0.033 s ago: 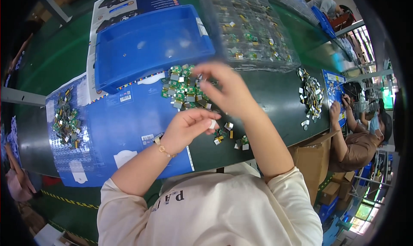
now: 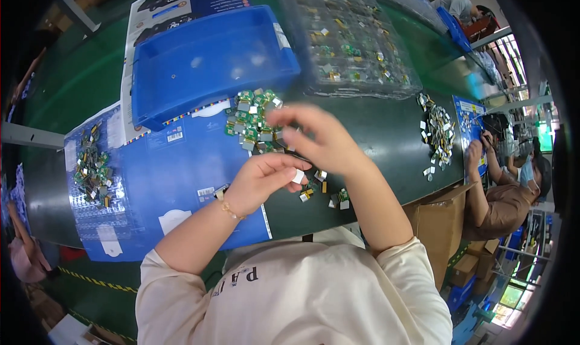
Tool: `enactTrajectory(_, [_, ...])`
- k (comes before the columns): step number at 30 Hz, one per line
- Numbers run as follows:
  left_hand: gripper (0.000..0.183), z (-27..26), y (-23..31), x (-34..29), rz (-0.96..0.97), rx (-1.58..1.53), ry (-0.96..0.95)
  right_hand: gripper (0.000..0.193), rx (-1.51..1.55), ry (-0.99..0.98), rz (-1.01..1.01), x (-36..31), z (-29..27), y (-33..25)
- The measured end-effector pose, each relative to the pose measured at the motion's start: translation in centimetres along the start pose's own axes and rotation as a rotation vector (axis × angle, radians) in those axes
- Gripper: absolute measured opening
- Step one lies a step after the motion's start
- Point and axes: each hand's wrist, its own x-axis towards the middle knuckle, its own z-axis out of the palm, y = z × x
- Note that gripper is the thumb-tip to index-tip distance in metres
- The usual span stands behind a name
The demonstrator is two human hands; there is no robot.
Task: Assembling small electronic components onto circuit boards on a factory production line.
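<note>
My left hand (image 2: 266,177), with a bracelet at its wrist, pinches a small part with a white face (image 2: 298,176) between thumb and fingers. Most of that part is hidden by the fingers. Above and to its right is my right hand (image 2: 314,137), blurred, with thumb and fingers apart and nothing visible between them. Its fingertips are over the right side of a pile of small green circuit boards with silvery and white blocks (image 2: 251,120). A few loose boards (image 2: 307,194) lie on the dark table just beyond my left fingertips.
A blue plastic bin (image 2: 211,73) stands behind the pile, beside stacked clear trays of boards (image 2: 362,49). Another board heap (image 2: 92,173) lies on clear plastic at left, a further heap (image 2: 438,130) at right. A cardboard box (image 2: 438,224) and a seated co-worker (image 2: 501,206) are at right.
My right hand has shifted slightly down and to the right, toward my left hand. The left hand keeps its pinch on the white-faced part.
</note>
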Motion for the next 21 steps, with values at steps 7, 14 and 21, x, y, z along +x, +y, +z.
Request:
enactTrajectory(7, [0.025, 0.8, -0.6, -0.2, -0.005, -0.126, -0.025, 0.019, 0.200, 0.082, 0.137, -8.2, 0.0, 1.5])
enactTrajectory(14, [0.019, 1.2, -0.2, 0.0, -0.066, -0.024, 0.103, 0.012, 0.252, 0.176, 0.314, -10.4, 0.0, 2.1])
enactTrajectory(21, [0.005, 1.7, -0.8, -0.1, -0.001, 0.103, 0.134, 0.004, 0.601, 0.325, 0.580, -10.2, 1.2, 0.5])
